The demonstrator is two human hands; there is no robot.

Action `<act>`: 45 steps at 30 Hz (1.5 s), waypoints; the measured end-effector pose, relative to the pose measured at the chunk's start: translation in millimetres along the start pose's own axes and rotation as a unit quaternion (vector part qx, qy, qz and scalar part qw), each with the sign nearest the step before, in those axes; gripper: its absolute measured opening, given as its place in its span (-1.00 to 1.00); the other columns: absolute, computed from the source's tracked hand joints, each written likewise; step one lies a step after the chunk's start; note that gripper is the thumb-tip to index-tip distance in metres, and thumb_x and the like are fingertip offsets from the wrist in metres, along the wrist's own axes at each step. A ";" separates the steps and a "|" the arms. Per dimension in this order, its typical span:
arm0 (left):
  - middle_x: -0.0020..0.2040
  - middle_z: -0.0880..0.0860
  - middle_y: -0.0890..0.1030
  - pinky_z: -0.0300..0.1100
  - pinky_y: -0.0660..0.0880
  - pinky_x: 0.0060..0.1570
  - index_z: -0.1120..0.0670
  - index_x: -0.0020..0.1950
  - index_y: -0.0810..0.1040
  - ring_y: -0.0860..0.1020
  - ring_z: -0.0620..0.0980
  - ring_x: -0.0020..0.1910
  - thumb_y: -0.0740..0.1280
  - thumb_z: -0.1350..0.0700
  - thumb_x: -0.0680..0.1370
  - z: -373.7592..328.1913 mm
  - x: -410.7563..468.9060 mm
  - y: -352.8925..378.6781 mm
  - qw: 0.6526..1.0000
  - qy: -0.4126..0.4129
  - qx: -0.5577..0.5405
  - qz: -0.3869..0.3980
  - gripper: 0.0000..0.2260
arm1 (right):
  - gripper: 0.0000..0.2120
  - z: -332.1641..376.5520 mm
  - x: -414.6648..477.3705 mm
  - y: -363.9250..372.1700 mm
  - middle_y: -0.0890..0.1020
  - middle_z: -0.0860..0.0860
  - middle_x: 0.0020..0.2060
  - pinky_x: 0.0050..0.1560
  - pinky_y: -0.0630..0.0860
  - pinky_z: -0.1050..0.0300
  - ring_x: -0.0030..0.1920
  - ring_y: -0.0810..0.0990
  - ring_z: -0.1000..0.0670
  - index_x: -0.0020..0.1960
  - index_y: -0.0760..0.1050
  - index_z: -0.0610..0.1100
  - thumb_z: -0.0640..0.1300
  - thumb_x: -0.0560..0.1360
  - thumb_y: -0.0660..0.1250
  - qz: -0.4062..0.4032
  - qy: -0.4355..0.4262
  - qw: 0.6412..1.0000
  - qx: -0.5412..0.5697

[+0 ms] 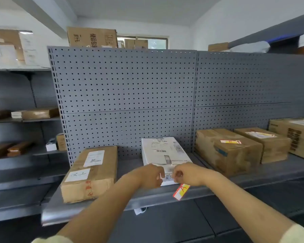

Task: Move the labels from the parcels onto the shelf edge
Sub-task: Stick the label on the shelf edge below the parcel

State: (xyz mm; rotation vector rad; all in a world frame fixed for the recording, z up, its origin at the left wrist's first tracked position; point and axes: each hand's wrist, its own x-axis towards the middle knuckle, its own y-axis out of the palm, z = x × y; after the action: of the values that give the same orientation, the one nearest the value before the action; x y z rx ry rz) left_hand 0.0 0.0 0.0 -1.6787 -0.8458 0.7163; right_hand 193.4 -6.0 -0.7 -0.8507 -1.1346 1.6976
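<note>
A small white label with dark print lies at the near end of the white parcel, right by the front shelf edge. The left hand and right hand, fingers curled, pinch it from either side. A red-and-white label marked A sits tilted on that edge, just below the right hand. The grey shelf has a pegboard back; the walls are white. A brown parcel lies toward the left end and three brown cartons toward the right, the nearest bearing a red-and-yellow sticker
</note>
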 end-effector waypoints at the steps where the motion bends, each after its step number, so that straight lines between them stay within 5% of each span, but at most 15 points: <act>1: 0.17 0.07 0.53 -0.03 0.44 0.13 0.01 0.20 0.46 0.48 0.07 0.11 0.20 0.08 0.52 -0.9 5.0 5.0 1.000 -0.005 0.004 0.006 -0.74 | -0.82 -6.1 1.3 3.8 0.58 0.02 0.02 0.04 0.47 0.20 0.01 0.52 0.03 0.07 0.59 -0.09 -0.15 0.51 0.27 0.000 0.002 1.000 0.005; 9: 0.12 0.10 0.57 -0.13 0.43 -0.02 0.10 0.12 0.52 0.51 0.08 0.02 0.20 0.12 0.54 -22.3 51.8 51.6 0.999 -0.020 -0.032 0.018 -0.80 | -0.82 -69.5 22.0 35.1 0.53 -0.05 0.08 0.05 0.48 0.09 0.06 0.51 -0.05 0.03 0.54 -0.06 -0.23 0.46 0.28 -0.050 -0.016 0.998 -0.046; 15: 0.10 0.08 0.59 -0.08 0.47 0.03 0.08 0.10 0.51 0.54 0.10 0.03 0.23 0.15 0.53 -32.6 78.7 81.8 0.996 -0.080 -0.040 0.017 -0.83 | -0.69 -105.9 37.5 45.7 0.51 -0.01 0.15 0.08 0.50 0.03 0.11 0.48 -0.04 0.20 0.47 -0.01 -0.25 0.49 0.25 -0.057 -0.066 0.993 -0.074; 28: 0.14 0.05 0.55 -0.03 0.51 -0.01 0.00 0.11 0.52 0.53 0.11 0.03 0.18 0.17 0.51 -29.9 87.2 96.6 0.989 -0.148 0.011 -0.007 -0.77 | -0.92 -118.7 48.5 48.7 0.53 0.06 -0.06 -0.13 0.48 0.14 -0.10 0.51 0.03 -0.08 0.45 -0.02 -0.18 0.53 0.22 -0.079 -0.122 0.988 -0.048; 32: 0.16 0.09 0.55 -0.01 0.51 0.04 0.03 0.13 0.51 0.53 0.12 0.05 0.18 0.15 0.51 -25.0 75.7 99.2 0.988 -0.155 0.006 -0.004 -0.77 | -0.83 -126.0 45.6 50.9 0.52 0.09 0.02 0.00 0.50 0.12 0.03 0.48 0.07 0.08 0.50 0.00 -0.18 0.56 0.21 -0.085 -0.147 0.984 -0.061; 40: 0.20 0.07 0.54 -0.01 0.48 0.07 -0.02 0.16 0.51 0.51 0.11 0.13 0.17 0.15 0.52 -1.7 37.3 83.3 0.986 -0.165 -0.013 -0.035 -0.74 | -0.81 -99.6 46.2 33.8 0.54 0.21 -0.07 -0.09 0.37 0.36 -0.01 0.43 0.20 0.03 0.57 0.07 -0.18 0.54 0.26 -0.178 -0.197 0.963 0.047; 45: 0.07 0.13 0.60 -0.02 0.52 -0.05 0.06 0.06 0.53 0.56 0.16 -0.01 0.16 0.16 0.51 35.6 -1.3 70.2 0.976 -0.208 -0.009 -0.060 -0.79 | -0.82 -40.1 58.2 53.8 0.56 0.19 -0.10 -0.10 0.38 0.29 -0.08 0.48 0.21 0.01 0.57 0.04 -0.20 0.53 0.28 -0.157 -0.230 0.957 0.077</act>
State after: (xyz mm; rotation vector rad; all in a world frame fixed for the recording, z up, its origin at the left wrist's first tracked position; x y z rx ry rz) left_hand -16.9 5.9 -76.7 -1.4986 -1.2370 0.9966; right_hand 191.5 51.5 -68.4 -0.1602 -1.3391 1.7257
